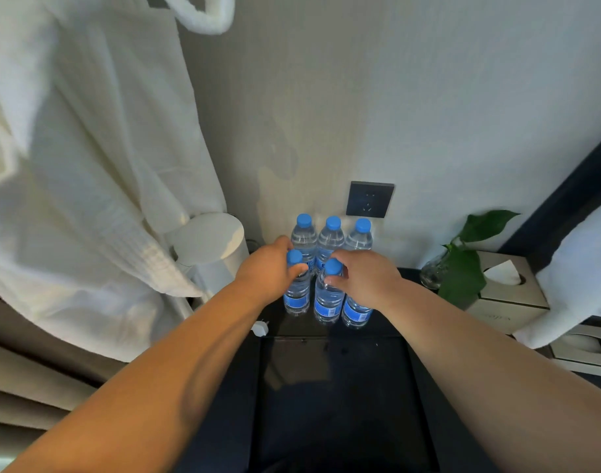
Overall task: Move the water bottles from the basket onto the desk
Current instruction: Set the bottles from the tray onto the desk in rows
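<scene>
Through the head camera I saw my left hand (270,268) clasped round the neck of the front-left bottle (297,295), thumb just under its blue cap. My right hand (367,278) gripped the front-middle bottle (327,302) likewise. Both stood upright near the desk's (326,367) far edge. A third front bottle (357,312) was half hidden under my right hand, and the back-row bottles (331,238) crowded just behind. A white robe (87,165) hung left and a tissue box (510,295) sat right.
</scene>
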Action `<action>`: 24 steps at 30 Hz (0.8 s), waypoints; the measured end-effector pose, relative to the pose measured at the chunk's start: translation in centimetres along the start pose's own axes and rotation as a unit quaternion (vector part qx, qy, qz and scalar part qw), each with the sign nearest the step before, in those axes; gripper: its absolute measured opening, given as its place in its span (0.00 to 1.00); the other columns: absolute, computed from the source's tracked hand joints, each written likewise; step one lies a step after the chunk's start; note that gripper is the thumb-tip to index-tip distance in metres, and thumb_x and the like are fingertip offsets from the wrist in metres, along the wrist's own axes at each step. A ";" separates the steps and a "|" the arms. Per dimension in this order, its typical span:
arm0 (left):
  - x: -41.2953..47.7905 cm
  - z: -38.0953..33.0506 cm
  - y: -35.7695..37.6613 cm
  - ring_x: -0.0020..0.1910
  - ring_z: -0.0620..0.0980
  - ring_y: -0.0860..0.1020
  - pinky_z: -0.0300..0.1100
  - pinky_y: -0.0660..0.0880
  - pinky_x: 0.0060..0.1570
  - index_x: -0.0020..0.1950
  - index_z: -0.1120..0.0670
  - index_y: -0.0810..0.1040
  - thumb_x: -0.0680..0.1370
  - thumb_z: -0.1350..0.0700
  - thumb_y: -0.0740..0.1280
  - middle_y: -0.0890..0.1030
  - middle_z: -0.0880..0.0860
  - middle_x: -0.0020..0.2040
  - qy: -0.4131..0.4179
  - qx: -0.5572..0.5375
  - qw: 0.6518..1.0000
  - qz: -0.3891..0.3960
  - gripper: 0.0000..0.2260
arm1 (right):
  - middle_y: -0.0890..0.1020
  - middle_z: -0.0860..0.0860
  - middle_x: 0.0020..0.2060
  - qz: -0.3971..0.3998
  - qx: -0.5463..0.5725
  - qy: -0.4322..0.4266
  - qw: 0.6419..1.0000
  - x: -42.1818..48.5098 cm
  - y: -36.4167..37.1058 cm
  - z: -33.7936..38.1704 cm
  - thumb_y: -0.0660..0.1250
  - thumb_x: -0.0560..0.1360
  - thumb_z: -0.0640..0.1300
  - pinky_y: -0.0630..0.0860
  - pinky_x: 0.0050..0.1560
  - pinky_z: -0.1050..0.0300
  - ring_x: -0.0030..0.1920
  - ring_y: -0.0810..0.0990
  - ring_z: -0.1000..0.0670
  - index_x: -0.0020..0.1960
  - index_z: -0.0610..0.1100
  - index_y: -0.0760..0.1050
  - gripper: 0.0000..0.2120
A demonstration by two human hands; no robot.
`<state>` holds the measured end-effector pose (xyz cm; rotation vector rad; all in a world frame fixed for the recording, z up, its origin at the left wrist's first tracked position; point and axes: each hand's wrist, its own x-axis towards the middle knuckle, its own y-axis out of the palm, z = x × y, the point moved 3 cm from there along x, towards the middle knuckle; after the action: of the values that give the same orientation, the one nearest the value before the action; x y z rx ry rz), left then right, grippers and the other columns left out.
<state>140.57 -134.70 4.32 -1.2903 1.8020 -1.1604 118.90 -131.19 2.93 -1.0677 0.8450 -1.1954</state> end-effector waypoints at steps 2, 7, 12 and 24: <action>0.0 0.2 -0.6 0.51 0.53 0.81 0.46 0.76 0.48 0.74 0.47 0.70 0.80 0.45 0.69 0.84 0.52 0.53 0.025 -0.025 0.999 0.032 0.23 | 0.76 0.57 0.41 0.003 -0.001 0.006 1.000 0.0 0.1 0.0 0.66 0.79 0.64 0.69 0.40 0.54 0.44 0.77 0.49 0.64 0.54 0.74 0.19; 0.4 -0.1 -1.5 0.51 0.53 0.81 0.45 0.73 0.48 0.64 0.48 0.80 0.80 0.52 0.70 0.84 0.51 0.55 0.044 -0.003 0.997 0.066 0.12 | 0.76 0.57 0.42 0.010 -0.020 0.013 1.000 0.1 0.0 0.1 0.64 0.80 0.64 0.70 0.41 0.53 0.44 0.75 0.50 0.68 0.55 0.72 0.20; 0.4 -1.1 -1.4 0.50 0.54 0.81 0.52 0.79 0.51 0.62 0.51 0.79 0.80 0.48 0.70 0.83 0.53 0.53 0.042 0.043 0.997 0.044 0.13 | 0.84 0.52 0.51 0.011 -0.055 0.020 0.998 0.1 -0.2 0.2 0.63 0.81 0.64 0.67 0.46 0.52 0.53 0.80 0.45 0.70 0.55 0.70 0.21; 0.6 -0.7 -1.7 0.52 0.56 0.80 0.50 0.77 0.49 0.68 0.47 0.74 0.80 0.47 0.69 0.82 0.53 0.56 0.068 0.037 0.995 0.062 0.17 | 0.84 0.53 0.55 0.020 -0.082 0.053 0.995 0.4 -0.2 0.8 0.63 0.80 0.65 0.63 0.51 0.47 0.57 0.79 0.44 0.72 0.57 0.69 0.23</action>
<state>140.40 -135.28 6.12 -1.0643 1.8900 -1.2593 119.62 -131.40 3.41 -1.1216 1.0566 -1.1715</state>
